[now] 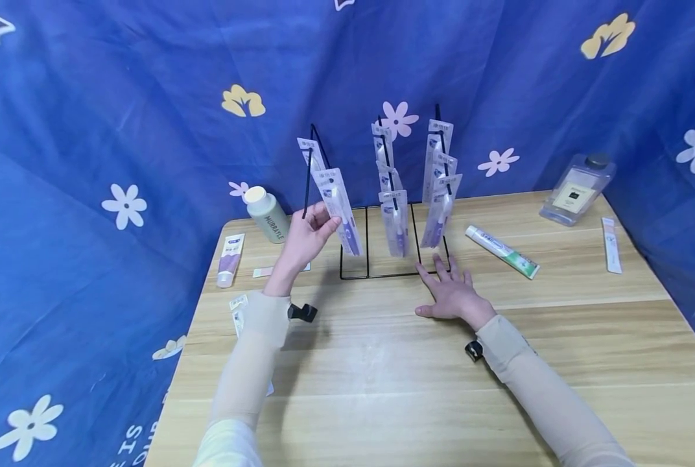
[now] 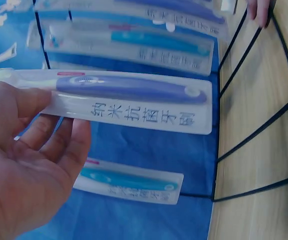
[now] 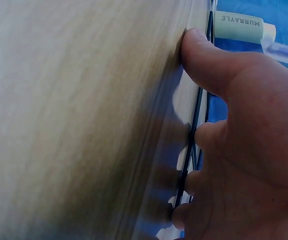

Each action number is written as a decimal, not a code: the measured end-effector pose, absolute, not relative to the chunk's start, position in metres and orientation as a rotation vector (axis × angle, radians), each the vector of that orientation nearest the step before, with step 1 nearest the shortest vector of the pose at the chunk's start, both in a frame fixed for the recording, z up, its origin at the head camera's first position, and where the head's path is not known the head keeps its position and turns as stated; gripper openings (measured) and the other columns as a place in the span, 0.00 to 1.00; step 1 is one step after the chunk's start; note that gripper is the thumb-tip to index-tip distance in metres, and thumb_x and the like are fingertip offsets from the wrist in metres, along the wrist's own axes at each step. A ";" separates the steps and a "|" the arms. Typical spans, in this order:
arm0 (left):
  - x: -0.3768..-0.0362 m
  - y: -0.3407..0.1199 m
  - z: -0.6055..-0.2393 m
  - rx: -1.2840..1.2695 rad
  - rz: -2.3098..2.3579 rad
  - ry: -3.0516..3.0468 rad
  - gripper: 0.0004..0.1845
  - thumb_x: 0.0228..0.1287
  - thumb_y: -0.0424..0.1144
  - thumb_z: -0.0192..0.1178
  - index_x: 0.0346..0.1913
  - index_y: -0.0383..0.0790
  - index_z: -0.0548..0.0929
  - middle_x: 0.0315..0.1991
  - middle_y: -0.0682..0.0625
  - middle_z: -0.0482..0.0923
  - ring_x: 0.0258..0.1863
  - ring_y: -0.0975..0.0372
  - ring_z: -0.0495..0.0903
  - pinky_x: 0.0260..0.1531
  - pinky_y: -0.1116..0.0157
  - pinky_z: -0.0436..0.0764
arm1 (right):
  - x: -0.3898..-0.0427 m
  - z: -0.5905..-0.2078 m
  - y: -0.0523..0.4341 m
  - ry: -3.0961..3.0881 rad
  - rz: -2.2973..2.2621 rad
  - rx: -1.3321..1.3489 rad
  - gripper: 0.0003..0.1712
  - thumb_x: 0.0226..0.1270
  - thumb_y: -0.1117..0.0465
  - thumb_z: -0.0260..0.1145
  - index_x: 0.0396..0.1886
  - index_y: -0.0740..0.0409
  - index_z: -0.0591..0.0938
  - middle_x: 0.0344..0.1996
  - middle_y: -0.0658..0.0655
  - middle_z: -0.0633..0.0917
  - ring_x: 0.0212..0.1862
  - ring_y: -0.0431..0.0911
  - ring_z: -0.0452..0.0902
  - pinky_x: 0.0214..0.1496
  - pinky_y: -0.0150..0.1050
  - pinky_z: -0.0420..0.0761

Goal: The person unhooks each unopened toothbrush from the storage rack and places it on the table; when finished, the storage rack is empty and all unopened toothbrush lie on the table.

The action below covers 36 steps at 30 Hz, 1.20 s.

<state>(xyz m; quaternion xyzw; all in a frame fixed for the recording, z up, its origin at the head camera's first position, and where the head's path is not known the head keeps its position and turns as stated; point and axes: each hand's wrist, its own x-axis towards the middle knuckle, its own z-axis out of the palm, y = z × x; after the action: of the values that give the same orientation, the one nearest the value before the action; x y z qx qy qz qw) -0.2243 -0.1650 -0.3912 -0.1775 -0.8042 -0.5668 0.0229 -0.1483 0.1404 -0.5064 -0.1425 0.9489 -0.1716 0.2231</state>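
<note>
My left hand [image 1: 308,237] pinches a packaged toothbrush [image 1: 338,207] with a purple handle, thumb in front and fingers behind. The top of this pack overlaps the front tip of the left hook on a black wire rack [image 1: 367,243]. Behind it, the left wrist view shows a pack with a teal toothbrush [image 2: 133,180]. More toothbrush packs hang in the rack's middle row [image 1: 395,227] and right row [image 1: 441,214]. My right hand [image 1: 452,295] lies with fingers spread on the table, fingertips at the rack's front right corner.
Left of the rack are a green-grey bottle [image 1: 268,217] and a purple-white tube [image 1: 229,259]. A toothbrush pack [image 1: 238,311] lies partly under my left sleeve. To the right are a toothpaste tube [image 1: 502,251], a clear bottle [image 1: 577,191] and a slim pack [image 1: 611,245]. Blue cloth hangs behind.
</note>
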 end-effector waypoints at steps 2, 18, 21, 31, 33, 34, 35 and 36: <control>-0.215 -0.164 -0.390 -0.569 -1.722 -2.539 0.11 0.70 0.28 0.62 0.51 0.27 0.84 0.46 0.32 0.86 0.41 0.69 0.83 0.44 0.75 0.82 | -0.149 -0.507 0.140 2.619 -0.481 -0.395 0.60 0.65 0.33 0.66 0.84 0.44 0.43 0.82 0.67 0.34 0.80 0.71 0.22 0.75 0.77 0.34; -0.133 -0.191 -0.408 -0.450 -1.833 -2.703 0.10 0.64 0.28 0.66 0.47 0.32 0.85 0.39 0.37 0.87 0.33 0.61 0.86 0.39 0.64 0.88 | -0.147 -0.505 0.141 2.597 -0.505 -0.381 0.59 0.66 0.34 0.66 0.84 0.44 0.42 0.82 0.66 0.31 0.80 0.71 0.20 0.75 0.76 0.32; -0.119 -0.206 -0.419 -0.255 -1.843 -2.721 0.13 0.62 0.28 0.68 0.49 0.31 0.84 0.39 0.37 0.87 0.33 0.63 0.87 0.38 0.64 0.88 | -0.147 -0.505 0.141 2.599 -0.513 -0.378 0.59 0.66 0.35 0.66 0.84 0.44 0.42 0.82 0.66 0.31 0.80 0.70 0.20 0.75 0.76 0.31; -0.086 -0.279 -0.458 0.406 -1.788 -2.713 0.15 0.65 0.28 0.66 0.52 0.24 0.81 0.30 0.50 0.86 0.28 0.67 0.85 0.38 0.60 0.89 | -0.147 -0.507 0.141 2.605 -0.514 -0.398 0.59 0.66 0.35 0.66 0.84 0.45 0.43 0.82 0.68 0.33 0.79 0.73 0.21 0.74 0.78 0.33; -0.081 -0.290 -0.464 0.480 -1.774 -2.732 0.14 0.67 0.29 0.64 0.51 0.24 0.80 0.28 0.52 0.85 0.27 0.68 0.84 0.35 0.63 0.89 | -0.147 -0.508 0.141 2.609 -0.519 -0.403 0.59 0.65 0.35 0.66 0.84 0.45 0.43 0.82 0.68 0.33 0.79 0.73 0.21 0.74 0.78 0.33; -0.079 -0.293 -0.466 0.508 -1.774 -2.735 0.13 0.67 0.29 0.64 0.51 0.24 0.79 0.28 0.53 0.84 0.27 0.68 0.84 0.34 0.65 0.89 | -0.148 -0.508 0.142 2.611 -0.519 -0.405 0.59 0.65 0.35 0.66 0.84 0.44 0.43 0.82 0.68 0.33 0.79 0.73 0.21 0.74 0.78 0.33; -0.078 -0.297 -0.468 0.533 -1.776 -2.740 0.13 0.68 0.29 0.63 0.51 0.24 0.79 0.27 0.53 0.83 0.26 0.68 0.84 0.33 0.66 0.88 | -0.148 -0.508 0.142 2.611 -0.520 -0.405 0.59 0.65 0.34 0.66 0.84 0.44 0.44 0.82 0.68 0.33 0.79 0.73 0.21 0.73 0.78 0.33; -0.077 -0.299 -0.470 0.558 -1.780 -2.744 0.13 0.68 0.29 0.63 0.51 0.24 0.78 0.26 0.54 0.83 0.26 0.68 0.83 0.32 0.68 0.88 | -0.148 -0.508 0.142 2.610 -0.522 -0.406 0.59 0.65 0.34 0.66 0.84 0.44 0.43 0.82 0.68 0.33 0.79 0.73 0.21 0.73 0.78 0.33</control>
<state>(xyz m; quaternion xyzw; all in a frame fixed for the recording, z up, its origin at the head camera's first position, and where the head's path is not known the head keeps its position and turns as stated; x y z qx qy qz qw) -0.0766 -0.2993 -0.4700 0.1676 -0.8238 -0.5343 -0.0881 -0.1478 0.1423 -0.5082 -0.1470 0.9450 -0.1889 0.2229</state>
